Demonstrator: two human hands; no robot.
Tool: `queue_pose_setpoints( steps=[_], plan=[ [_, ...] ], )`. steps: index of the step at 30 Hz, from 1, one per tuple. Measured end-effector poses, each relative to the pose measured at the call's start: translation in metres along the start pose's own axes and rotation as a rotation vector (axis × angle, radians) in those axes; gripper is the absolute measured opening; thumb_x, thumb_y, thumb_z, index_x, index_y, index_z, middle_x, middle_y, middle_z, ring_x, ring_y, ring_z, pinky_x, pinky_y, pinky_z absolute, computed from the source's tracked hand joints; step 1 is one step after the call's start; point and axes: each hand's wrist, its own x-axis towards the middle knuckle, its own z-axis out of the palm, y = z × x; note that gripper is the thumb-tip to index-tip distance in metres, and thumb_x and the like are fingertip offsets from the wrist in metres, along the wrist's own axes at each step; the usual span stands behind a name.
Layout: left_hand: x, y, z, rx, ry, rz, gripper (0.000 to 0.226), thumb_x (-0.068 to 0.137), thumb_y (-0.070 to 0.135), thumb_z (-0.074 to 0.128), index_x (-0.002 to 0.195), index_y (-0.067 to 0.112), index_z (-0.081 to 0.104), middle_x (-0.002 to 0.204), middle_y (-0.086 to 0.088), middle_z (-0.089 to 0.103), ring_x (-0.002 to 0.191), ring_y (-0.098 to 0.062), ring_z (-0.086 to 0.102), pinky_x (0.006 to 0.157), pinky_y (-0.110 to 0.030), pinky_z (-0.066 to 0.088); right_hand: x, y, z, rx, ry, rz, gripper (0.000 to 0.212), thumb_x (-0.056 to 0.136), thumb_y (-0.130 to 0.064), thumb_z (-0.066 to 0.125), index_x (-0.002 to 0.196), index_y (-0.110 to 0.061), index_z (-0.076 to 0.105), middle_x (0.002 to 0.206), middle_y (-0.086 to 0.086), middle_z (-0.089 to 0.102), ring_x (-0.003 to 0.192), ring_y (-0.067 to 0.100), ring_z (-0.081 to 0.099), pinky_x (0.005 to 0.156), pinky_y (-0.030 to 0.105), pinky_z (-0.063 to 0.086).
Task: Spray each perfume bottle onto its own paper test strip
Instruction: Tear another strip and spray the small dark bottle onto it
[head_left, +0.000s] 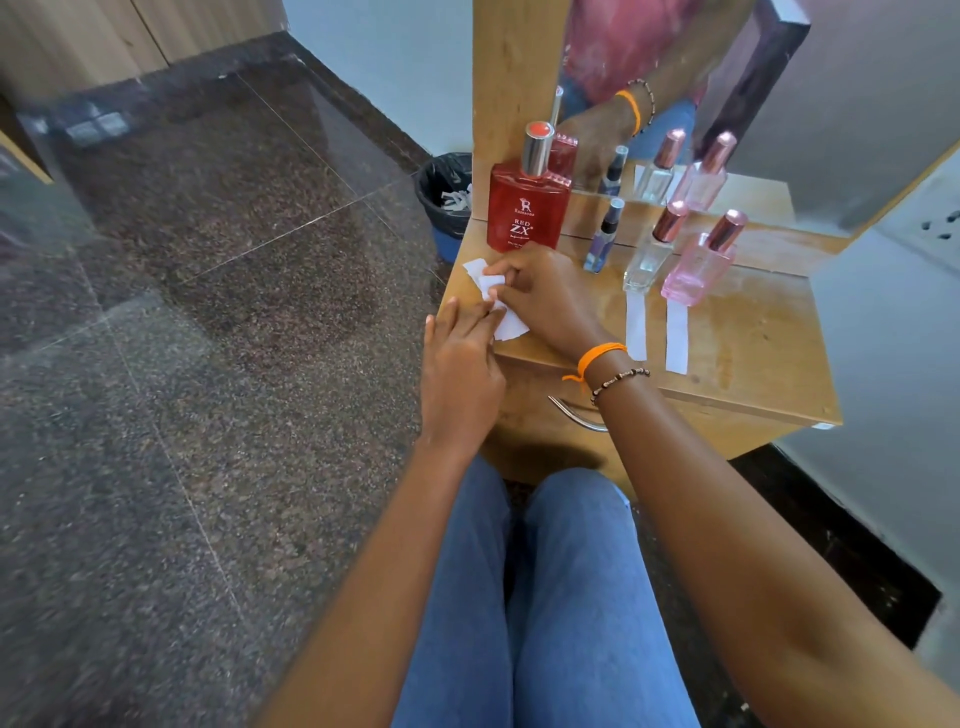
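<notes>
Four perfume bottles stand on a small wooden table (743, 343): a large red bottle (525, 213), a thin dark spray vial (602, 239), a clear bottle (652, 252) and a pink bottle (698, 265), the last two with rose-gold caps. One white strip (636, 327) lies in front of the clear bottle, another strip (676, 338) in front of the pink one. At the table's left edge both hands pinch a small stack of loose white strips (506, 325). My right hand (545, 296) grips them from above; my left hand (460, 364) holds their near end.
A mirror (779, 104) backs the table and reflects the bottles and my arm. A black bin (444, 197) with paper scraps stands on the dark stone floor to the table's left. A metal drawer handle (576, 415) sits under the tabletop. My knees are below.
</notes>
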Motion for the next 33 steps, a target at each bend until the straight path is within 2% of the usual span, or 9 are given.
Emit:
queue_pose_setpoints(
  steps=[2,4,9,15,21,26,30,33],
  plan=[
    [0.000,0.000,0.000,-0.007,0.003,0.002,0.046,0.089,-0.002,0.040,0.128,0.014,0.056,0.138,0.000,0.053,0.137,-0.030,0.031,0.115,-0.044,0.013,0.000,-0.002,0.002,0.087,0.030,0.034,0.022,0.079,-0.010,0.070,0.098,-0.019,0.071,0.087,-0.003,0.061,0.077,0.007,0.053,0.062,0.006,0.036],
    [0.001,0.000,0.000,-0.010,0.001,0.002,0.045,0.089,-0.002,0.039,0.128,0.014,0.056,0.137,-0.001,0.053,0.137,-0.030,0.032,0.115,-0.045,0.014,0.000,-0.005,0.003,0.170,0.045,0.068,0.021,0.076,-0.008,0.072,0.094,-0.018,0.071,0.083,-0.003,0.062,0.074,0.005,0.053,0.063,0.004,0.038],
    [0.001,-0.001,0.001,-0.006,-0.013,-0.007,0.044,0.091,-0.001,0.038,0.127,0.014,0.057,0.137,-0.001,0.053,0.138,-0.030,0.030,0.115,-0.044,0.014,0.006,-0.010,0.004,0.290,0.108,0.168,0.013,0.073,-0.009,0.077,0.081,-0.016,0.069,0.074,-0.004,0.062,0.066,0.001,0.053,0.064,0.010,0.044],
    [0.001,-0.001,0.000,0.003,-0.021,0.001,0.043,0.091,0.000,0.038,0.127,0.014,0.057,0.138,0.000,0.053,0.138,-0.029,0.030,0.115,-0.043,0.013,0.010,-0.015,0.006,0.388,0.192,0.317,0.021,0.069,-0.011,0.080,0.083,-0.018,0.066,0.071,-0.007,0.066,0.069,0.005,0.061,0.070,0.021,0.050],
    [0.002,0.000,-0.004,-0.030,-0.030,-0.011,0.046,0.089,-0.003,0.037,0.127,0.013,0.057,0.138,-0.002,0.053,0.139,-0.029,0.029,0.115,-0.042,0.014,0.005,-0.017,0.006,0.267,0.239,0.273,0.008,0.074,-0.008,0.075,0.077,-0.014,0.070,0.073,-0.005,0.066,0.072,0.009,0.061,0.068,0.021,0.049],
    [0.003,0.003,-0.007,-0.066,-0.036,-0.032,0.047,0.089,-0.003,0.037,0.128,0.014,0.057,0.138,-0.002,0.053,0.139,-0.027,0.029,0.116,-0.041,0.016,0.004,-0.018,0.005,0.267,0.231,0.241,0.008,0.075,-0.009,0.075,0.076,-0.015,0.071,0.084,-0.002,0.069,0.073,0.006,0.058,0.061,0.010,0.042],
    [0.008,0.003,-0.011,-0.134,-0.060,-0.047,0.045,0.089,-0.004,0.038,0.126,0.012,0.059,0.137,-0.004,0.054,0.138,-0.026,0.031,0.115,-0.044,0.021,-0.001,-0.018,0.001,0.315,0.210,0.236,0.008,0.077,-0.008,0.073,0.077,-0.014,0.068,0.076,-0.005,0.063,0.071,0.005,0.054,0.067,0.020,0.045],
    [0.011,0.007,-0.014,-0.252,-0.032,-0.069,0.040,0.087,-0.005,0.041,0.118,0.009,0.064,0.129,-0.005,0.059,0.126,-0.022,0.046,0.109,-0.045,0.031,-0.010,-0.021,-0.006,0.394,0.247,0.234,0.012,0.078,-0.005,0.071,0.077,-0.015,0.064,0.070,-0.008,0.058,0.071,0.009,0.053,0.068,0.020,0.044]
  ],
)
